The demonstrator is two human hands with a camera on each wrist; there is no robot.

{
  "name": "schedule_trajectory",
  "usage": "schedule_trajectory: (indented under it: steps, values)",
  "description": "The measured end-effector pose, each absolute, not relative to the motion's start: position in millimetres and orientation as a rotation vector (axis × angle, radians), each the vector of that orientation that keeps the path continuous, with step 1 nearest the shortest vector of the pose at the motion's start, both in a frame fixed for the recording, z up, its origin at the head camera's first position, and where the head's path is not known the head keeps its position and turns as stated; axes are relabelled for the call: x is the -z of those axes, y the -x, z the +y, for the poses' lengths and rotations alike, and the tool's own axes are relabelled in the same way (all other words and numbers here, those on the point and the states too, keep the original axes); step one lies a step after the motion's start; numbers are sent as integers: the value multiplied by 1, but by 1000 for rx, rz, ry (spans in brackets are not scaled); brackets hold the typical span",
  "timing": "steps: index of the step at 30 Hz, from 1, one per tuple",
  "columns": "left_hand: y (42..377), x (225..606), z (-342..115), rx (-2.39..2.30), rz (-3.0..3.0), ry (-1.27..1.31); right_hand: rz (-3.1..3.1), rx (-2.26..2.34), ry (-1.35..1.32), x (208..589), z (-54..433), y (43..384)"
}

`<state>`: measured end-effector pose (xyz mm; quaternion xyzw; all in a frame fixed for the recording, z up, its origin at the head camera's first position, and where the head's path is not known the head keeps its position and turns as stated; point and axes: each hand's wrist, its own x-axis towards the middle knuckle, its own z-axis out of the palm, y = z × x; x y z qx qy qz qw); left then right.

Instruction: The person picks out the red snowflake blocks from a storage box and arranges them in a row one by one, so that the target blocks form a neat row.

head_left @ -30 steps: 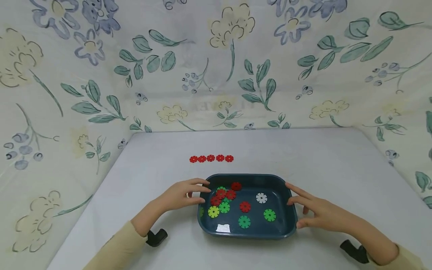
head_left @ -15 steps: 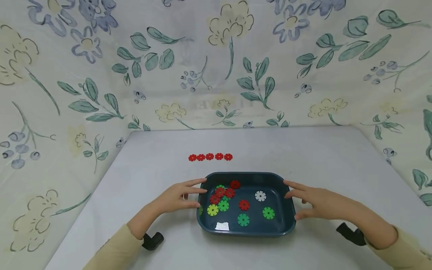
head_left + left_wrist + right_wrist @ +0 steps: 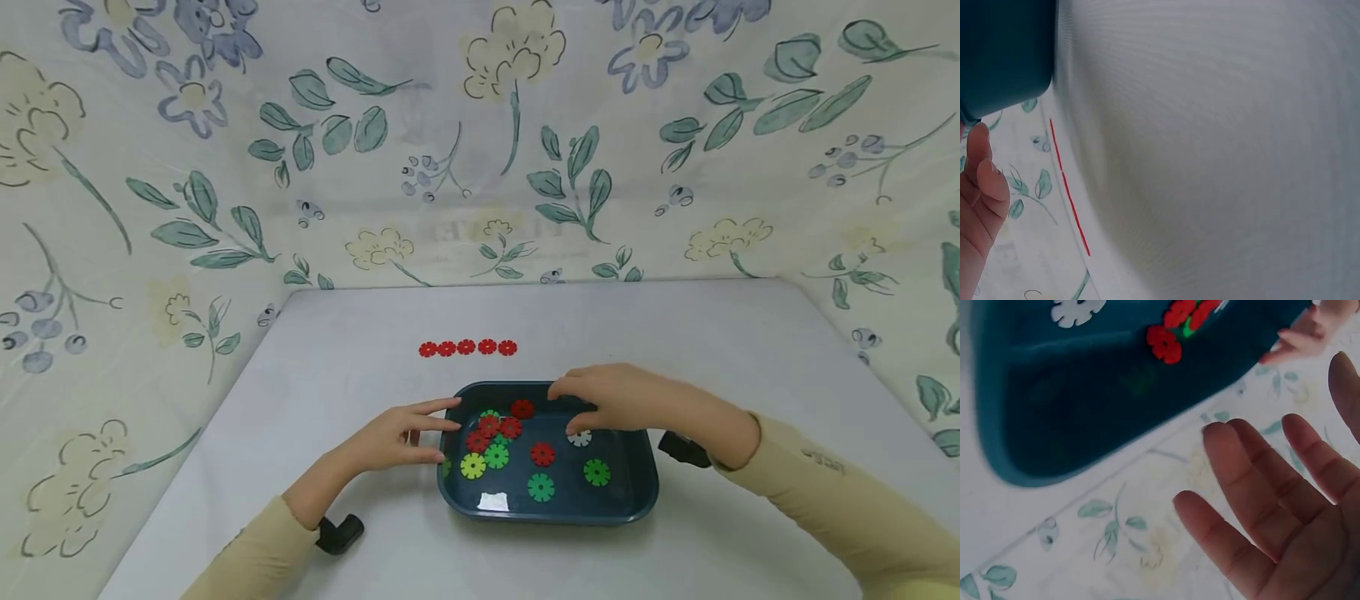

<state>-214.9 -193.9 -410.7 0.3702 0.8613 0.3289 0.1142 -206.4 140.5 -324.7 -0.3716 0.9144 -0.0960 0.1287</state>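
Observation:
A dark blue rectangular tray holds several notched plastic discs: red, green, yellow and one white disc. At the tray's left edge, the left hand touches the rim with fingers extended. The left wrist view shows its fingertips by the tray's outer wall. Above the tray's far right part hovers the right hand, fingers spread and nothing between them. Its thumb overlaps the white disc in the head view; contact is not visible. Nearest the right fingers on their left lies a red disc by the far wall.
Several red discs lie in a straight row on the white table beyond the tray. A flower-patterned cloth stands behind and at both sides. Black wrist-worn pieces show at both sleeves.
The right hand has left the tray's right rim and moved left and away from the wearer, over the tray. The left hand stays at the left rim. The discs have not moved.

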Motion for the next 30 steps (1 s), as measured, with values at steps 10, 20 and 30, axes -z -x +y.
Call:
schedule_trajectory:
  steps: [10, 20, 30]
  values:
    - [216, 411, -195, -967, 2501, -1074, 2523, 23, 1083, 353, 93, 229]
    - [217, 414, -197, -1005, 2476, -1111, 2357, -107, 1131, 381, 75, 238]
    - [215, 410, -194, -968, 2496, -1114, 2253, -59, 1223, 392, 74, 242]
